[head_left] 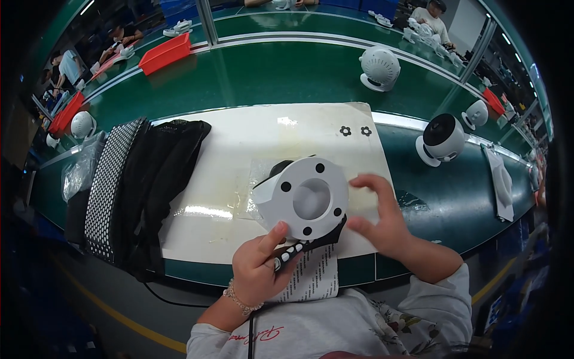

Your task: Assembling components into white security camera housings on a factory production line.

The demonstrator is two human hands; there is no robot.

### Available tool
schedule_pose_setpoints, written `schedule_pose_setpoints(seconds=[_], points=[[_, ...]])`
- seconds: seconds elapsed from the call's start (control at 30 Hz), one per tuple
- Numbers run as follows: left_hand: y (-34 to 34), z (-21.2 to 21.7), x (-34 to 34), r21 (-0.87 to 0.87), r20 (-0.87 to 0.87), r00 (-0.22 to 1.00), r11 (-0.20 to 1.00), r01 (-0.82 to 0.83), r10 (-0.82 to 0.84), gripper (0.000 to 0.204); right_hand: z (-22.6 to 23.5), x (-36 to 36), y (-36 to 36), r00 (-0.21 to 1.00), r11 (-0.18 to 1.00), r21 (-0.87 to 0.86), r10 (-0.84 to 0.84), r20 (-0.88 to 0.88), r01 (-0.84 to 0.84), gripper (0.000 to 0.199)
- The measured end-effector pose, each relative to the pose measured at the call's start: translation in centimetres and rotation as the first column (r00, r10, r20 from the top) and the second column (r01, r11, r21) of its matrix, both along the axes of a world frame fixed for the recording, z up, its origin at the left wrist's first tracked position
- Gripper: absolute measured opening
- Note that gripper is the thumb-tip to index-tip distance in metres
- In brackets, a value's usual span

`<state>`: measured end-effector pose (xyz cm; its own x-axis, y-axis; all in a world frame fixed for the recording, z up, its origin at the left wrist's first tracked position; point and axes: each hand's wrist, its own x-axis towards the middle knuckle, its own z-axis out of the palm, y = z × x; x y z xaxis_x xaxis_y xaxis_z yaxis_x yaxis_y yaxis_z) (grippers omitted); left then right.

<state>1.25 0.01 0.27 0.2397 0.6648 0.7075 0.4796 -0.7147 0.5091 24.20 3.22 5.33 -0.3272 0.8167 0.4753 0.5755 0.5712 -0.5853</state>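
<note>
A white round device (272, 206) is tipped so that its underside faces up, showing several black rubber feet around a round recess. My left hand (260, 269) is closed around a narrow black object with white oval spots (290, 255), whose kind I cannot make out. The index finger of that hand points up against the device's lower rim. Beside the device's right edge, my right hand (382, 221) is open, thumb and fingers apart, slightly blurred. A strip of printed white paper (317, 275) hangs under the device toward my lap.
A white board (203, 227) covers the green table. On its left lie black mesh fabric (173, 161) and a clear plastic bag (81, 167). A white device with a black front (443, 137) stands at right; another white one (380, 69) sits on the conveyor beyond. Red bins (164, 54) line the far side.
</note>
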Motion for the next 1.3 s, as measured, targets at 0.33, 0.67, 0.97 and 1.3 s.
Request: schedule_pose_setpoints(seconds=[0.33,0.67,0.97,1.3], points=[[-0.8,-0.5,-2.3,-0.153,0.093,0.995,0.988,0.039,-0.025,0.013,2.8,0.6,9.5,0.612,0.687,-0.516,-0.129,-0.780,-0.512,0.024],[-0.9,-0.3,-1.9,-0.217,0.021,1.000,0.976,0.007,-0.002,0.063,-8.3,2.6,28.5,0.680,0.831,0.412,-0.547,0.488,0.373,0.015],[-1.3,-1.3,-2.1,-0.353,0.111,0.994,0.934,0.049,-0.010,0.055,-4.2,10.2,27.6,0.675,0.746,-0.016,-0.593,0.438,0.666,0.033],[-1.2,-0.1,-0.9,-0.514,0.158,0.985,0.858,0.019,0.073,0.055,-7.9,17.5,32.2,0.510,0.587,0.041,-0.734,0.448,0.809,0.063]])
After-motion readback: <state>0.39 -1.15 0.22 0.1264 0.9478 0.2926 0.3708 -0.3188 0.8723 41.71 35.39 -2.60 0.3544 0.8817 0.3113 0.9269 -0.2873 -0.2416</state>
